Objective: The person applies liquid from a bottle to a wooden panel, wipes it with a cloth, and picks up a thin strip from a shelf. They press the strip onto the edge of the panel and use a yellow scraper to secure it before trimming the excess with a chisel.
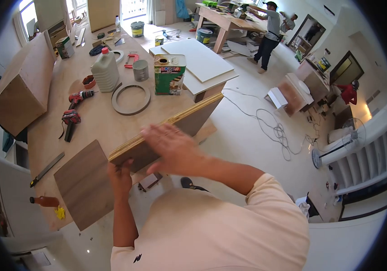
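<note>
My left hand (120,177) grips the lower left end of a thick wooden board (189,121), its thumb on the brown face. The board stands on edge, tilted, with its layered plywood edge facing up. My right hand (173,149) lies across the board near its left half, fingers stretched over the top edge and palm against the face. A flat brown panel (85,185) rests on the workbench to the left. Beyond the board stand a green and white metal can (170,77) and a roll of edge banding (131,100).
The bench (98,124) also holds two red cordless drills (71,118), a plastic jug (105,71), a file (47,169), a brown bottle (45,201) and a large wooden box (26,86). Cables (277,131) lie on the floor at right. One person (270,38) stands at a far table.
</note>
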`<state>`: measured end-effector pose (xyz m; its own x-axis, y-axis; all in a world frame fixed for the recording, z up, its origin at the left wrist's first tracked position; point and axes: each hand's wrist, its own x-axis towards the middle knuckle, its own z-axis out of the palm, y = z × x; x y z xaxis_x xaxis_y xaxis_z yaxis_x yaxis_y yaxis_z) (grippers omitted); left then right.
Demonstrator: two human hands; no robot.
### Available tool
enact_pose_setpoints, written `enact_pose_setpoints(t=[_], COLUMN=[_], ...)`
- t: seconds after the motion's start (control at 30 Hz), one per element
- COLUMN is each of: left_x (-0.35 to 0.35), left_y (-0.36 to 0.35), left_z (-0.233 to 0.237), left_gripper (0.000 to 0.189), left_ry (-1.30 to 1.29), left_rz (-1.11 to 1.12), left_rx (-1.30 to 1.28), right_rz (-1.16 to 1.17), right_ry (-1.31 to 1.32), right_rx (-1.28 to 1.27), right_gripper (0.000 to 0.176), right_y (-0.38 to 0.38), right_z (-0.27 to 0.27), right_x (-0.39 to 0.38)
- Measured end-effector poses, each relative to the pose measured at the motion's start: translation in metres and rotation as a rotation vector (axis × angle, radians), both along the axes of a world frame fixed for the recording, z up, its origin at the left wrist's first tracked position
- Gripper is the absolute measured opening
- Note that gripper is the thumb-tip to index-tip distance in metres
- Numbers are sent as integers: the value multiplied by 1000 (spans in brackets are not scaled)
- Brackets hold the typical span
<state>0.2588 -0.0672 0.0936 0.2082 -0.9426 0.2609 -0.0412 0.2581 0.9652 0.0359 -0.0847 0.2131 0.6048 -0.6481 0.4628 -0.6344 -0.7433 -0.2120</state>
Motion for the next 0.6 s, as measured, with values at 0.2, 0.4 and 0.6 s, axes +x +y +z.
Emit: enact_pose_setpoints(t=[0.2, 0.4, 0.6], left_x=[-5, -3, -25], left_y=[3, 6, 24], left_z=[11, 6, 81], left_gripper=[27, 43, 70], left_ry=[12, -3, -858], left_rz=[35, 59, 476], left_rx=[-6, 50, -380], right_rz=[-369, -628, 74], right_ry=[-14, -478, -985], right_rx=[-124, 255, 553], right_gripper=[81, 65, 82], right_y=[-36, -79, -108], right_z=[-6, -60, -97], right_x=[-111, -251, -185])
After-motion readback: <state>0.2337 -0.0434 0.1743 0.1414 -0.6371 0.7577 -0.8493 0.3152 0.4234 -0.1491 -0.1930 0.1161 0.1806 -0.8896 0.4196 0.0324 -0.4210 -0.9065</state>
